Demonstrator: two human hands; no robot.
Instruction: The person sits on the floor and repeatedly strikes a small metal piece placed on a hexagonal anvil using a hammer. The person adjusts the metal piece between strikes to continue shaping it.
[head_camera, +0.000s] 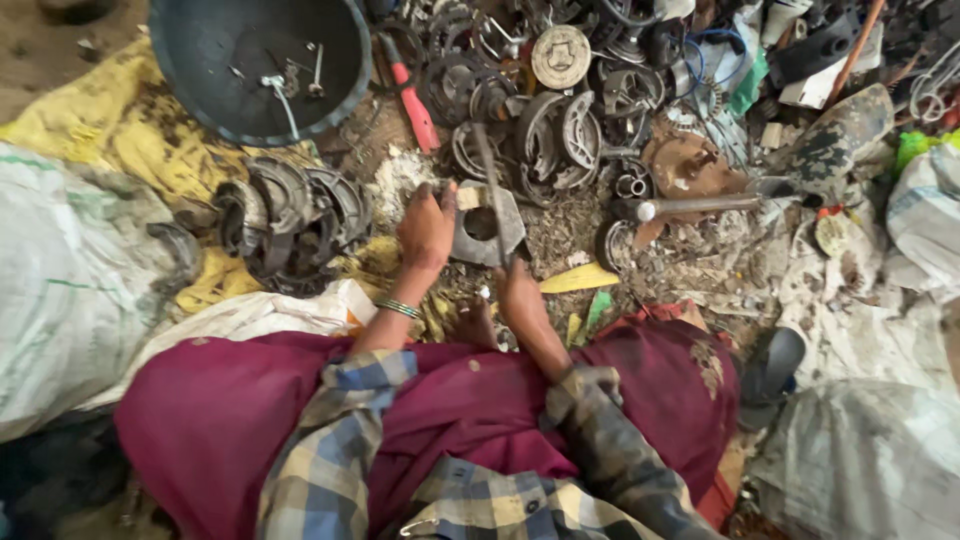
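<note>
**Two hands on a metal part amid a scrap heap**

The ground (700, 250) is covered with dirt and debris, and white woven sacks (70, 280) lie at the left and right edges. A yellow cloth (110, 120) spreads over the upper left. The person sits low, with a maroon garment (250, 400) over the knees and checked sleeves (330, 450) in the foreground.

A large dark round pan (250, 60) rests at the top left, with a few small bolts and bits of metal inside it. Right of it a heap of round metal parts (560, 100) fills the top of the view, a red-handled tool (415, 105) lying at its left edge. A separate stack of dark ring-shaped parts (290, 220) sits on the yellow cloth, just left of the hands.

The flat grey metal plate with a round hole (485, 225) lies in the middle, on the ground in front of the knees. The left hand (428, 228) curls its fingers over the plate's left edge and grips it, a green bangle (400, 308) on that wrist. The right hand (518, 292) is closed around the lower end of a thin metal rod (490, 180), which stands nearly upright across the plate, its upper end reaching the heap.
</note>
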